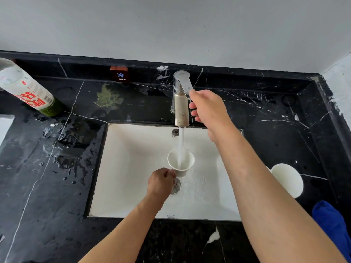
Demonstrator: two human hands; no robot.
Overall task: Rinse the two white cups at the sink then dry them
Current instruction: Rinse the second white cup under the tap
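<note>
My left hand (pixel 161 180) grips the handle of a white cup (pixel 188 162) and holds it upright over the white sink (pixel 129 168). A stream of water (pixel 181 137) runs from the metal faucet (pixel 181 109) straight into that cup. My right hand (pixel 209 109) is at the faucet's lever, with the thumb touching its right side and the fingers loosely bent beside the spout. A second white cup (pixel 287 179) stands on the black counter to the right of the sink, partly hidden behind my right forearm.
A blue cloth (pixel 332 224) lies on the black marble counter (pixel 47 186) at the right front. A bottle with red lettering (pixel 28 90) stands at the back left, near water puddles. A "COLD" label (pixel 119 74) sits on the back ledge. The drain (pixel 175 186) lies below the cup.
</note>
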